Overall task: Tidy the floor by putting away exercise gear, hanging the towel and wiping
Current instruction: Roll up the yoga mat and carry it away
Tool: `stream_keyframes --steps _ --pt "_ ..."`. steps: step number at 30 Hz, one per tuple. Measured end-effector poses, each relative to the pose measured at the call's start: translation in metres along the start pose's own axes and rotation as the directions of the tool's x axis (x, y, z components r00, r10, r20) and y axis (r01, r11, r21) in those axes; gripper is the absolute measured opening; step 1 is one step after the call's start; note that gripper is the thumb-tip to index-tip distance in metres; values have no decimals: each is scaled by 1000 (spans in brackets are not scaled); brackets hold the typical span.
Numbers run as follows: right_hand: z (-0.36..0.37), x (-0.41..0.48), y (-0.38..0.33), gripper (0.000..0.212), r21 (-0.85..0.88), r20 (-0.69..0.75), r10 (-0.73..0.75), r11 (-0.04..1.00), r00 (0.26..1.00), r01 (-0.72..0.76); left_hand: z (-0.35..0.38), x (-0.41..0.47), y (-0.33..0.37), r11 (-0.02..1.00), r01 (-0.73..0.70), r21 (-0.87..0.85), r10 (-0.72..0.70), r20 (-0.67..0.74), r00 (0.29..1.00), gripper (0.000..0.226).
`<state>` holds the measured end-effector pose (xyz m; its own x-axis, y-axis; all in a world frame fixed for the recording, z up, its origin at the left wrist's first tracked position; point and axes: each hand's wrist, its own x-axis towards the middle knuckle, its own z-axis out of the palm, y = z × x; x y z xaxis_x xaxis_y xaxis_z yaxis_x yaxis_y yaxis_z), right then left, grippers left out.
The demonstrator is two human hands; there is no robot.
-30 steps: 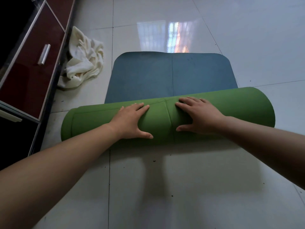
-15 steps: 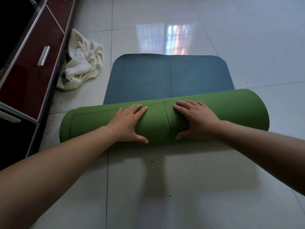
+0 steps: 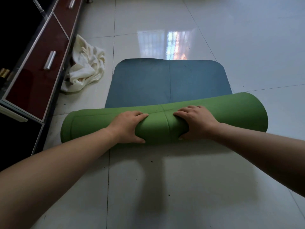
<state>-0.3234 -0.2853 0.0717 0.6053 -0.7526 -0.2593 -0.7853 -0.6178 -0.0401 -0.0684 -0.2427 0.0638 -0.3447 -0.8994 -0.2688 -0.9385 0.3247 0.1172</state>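
Note:
A yoga mat lies across the tiled floor, green outside and blue inside. Its rolled part (image 3: 239,113) is a thick green cylinder lying left to right. The flat blue part (image 3: 165,83) stretches away from me beyond the roll. My left hand (image 3: 127,126) grips the roll left of its middle, fingers over the top and thumb on the near side. My right hand (image 3: 196,123) grips it just right of the middle in the same way. A crumpled cream towel (image 3: 85,70) lies on the floor to the left of the blue part.
A low cabinet (image 3: 38,76) with dark red drawer fronts and metal handles runs along the left edge, close to the towel and the roll's left end. Dark specks of dirt (image 3: 151,161) dot the white tiles between the roll and me. Glossy tiles extend to the right and beyond.
Both hands have curled further round the roll, fingers over its top. The roll has moved a little away from me, and less of the blue part lies flat.

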Motion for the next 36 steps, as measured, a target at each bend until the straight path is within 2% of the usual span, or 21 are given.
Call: stream_keyframes --steps 10,18,23,28,31,34,36 --pt "-7 -26 -15 81 84 1 1 996 1000 -1 -7 -22 8 999 -35 9 34 55 998 93" --pt "-12 -57 -30 81 146 92 -30 989 995 17 -10 -47 18 995 -94 -26 97 214 972 89" --pt "-15 -54 -26 85 203 159 -36 979 987 3 -17 -44 16 988 -54 -147 99 323 941 92" --pt "-12 -40 -16 99 294 212 2 954 977 -66 -10 -43 5 951 41 -306 43 263 964 104" --pt "-11 -30 -8 98 371 221 47 920 974 -129 -11 -41 -2 961 37 -275 17 191 981 110" --pt "-9 -23 2 95 396 190 111 900 975 -180 -8 -42 -1 967 -21 -256 37 57 998 97" --pt "-9 -20 8 90 443 145 194 864 970 -238 -4 -42 7 970 -33 -241 37 15 999 101"
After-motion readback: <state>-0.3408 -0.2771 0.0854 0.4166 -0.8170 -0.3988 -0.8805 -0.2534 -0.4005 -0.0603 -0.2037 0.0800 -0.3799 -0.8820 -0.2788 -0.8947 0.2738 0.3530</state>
